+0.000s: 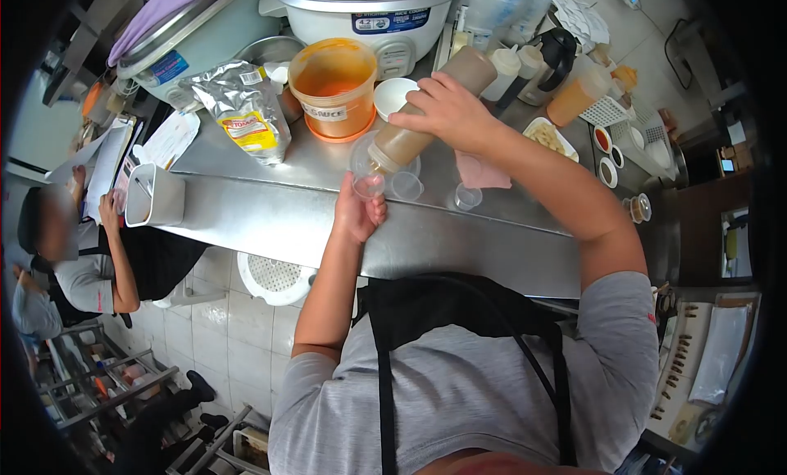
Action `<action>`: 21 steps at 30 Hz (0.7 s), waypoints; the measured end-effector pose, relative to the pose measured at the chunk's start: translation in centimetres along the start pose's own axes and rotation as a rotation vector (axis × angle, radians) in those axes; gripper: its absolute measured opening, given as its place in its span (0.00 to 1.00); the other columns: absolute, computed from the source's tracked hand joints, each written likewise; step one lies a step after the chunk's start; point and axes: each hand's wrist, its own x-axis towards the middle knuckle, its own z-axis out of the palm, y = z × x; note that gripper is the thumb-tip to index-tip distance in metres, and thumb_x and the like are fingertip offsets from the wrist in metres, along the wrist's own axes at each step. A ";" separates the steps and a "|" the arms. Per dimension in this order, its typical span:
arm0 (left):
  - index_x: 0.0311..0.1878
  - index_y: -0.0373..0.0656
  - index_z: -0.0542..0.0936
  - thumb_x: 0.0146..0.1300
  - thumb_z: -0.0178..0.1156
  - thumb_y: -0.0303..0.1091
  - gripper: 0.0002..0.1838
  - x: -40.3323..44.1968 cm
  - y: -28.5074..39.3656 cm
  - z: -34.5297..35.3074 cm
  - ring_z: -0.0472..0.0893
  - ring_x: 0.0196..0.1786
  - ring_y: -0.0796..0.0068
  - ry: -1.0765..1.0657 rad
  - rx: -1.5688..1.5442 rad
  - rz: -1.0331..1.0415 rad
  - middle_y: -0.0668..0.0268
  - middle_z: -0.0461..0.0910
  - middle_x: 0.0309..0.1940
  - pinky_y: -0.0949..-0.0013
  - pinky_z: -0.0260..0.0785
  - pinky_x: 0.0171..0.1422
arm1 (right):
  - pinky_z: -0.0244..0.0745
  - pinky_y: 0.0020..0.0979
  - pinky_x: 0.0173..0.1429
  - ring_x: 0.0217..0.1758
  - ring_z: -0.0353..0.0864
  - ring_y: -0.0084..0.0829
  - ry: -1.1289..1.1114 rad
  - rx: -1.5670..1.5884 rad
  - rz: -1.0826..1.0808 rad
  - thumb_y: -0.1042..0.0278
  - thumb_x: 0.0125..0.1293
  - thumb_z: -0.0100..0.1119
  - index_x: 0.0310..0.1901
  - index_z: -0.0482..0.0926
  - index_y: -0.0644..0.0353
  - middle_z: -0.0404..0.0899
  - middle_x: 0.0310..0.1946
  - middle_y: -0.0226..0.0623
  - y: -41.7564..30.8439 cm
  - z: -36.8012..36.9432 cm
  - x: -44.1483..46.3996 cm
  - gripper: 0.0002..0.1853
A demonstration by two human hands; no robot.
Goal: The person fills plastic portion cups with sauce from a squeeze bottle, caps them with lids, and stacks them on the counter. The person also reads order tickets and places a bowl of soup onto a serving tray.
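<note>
My left hand (360, 216) is closed around a small clear plastic cup (369, 186), held upright just above the steel counter (279, 206). In my right hand (456, 113) is a brownish squeeze bottle (402, 148), tipped so its capped end points down at the cup. Whether the bottle touches the cup's rim, I cannot tell. Beside my left hand stands another clear cup (407, 186), and a third clear cup (468, 198) is farther right. A round clear plastic piece (361, 154) lies partly behind the bottle. Under my right forearm is a pink cloth (485, 171).
Behind my hands are an orange sauce tub (332, 90), a white bowl (393, 96) and a rice cooker (385, 40). A silver foil bag (246, 118) stands left. Squeeze bottles (502, 75) and a food tray (551, 139) are right. Another person (90, 270) works at far left.
</note>
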 end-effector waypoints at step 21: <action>0.36 0.48 0.69 0.59 0.32 0.61 0.26 0.1 4.5 4.3 0.60 0.16 0.76 -0.127 0.071 0.046 0.70 0.61 0.14 0.75 0.52 0.19 | 0.58 0.36 0.55 0.47 0.68 0.37 0.112 0.349 0.392 0.76 0.36 0.61 0.48 0.70 0.44 0.71 0.40 0.31 0.7 1.1 -2.8 0.31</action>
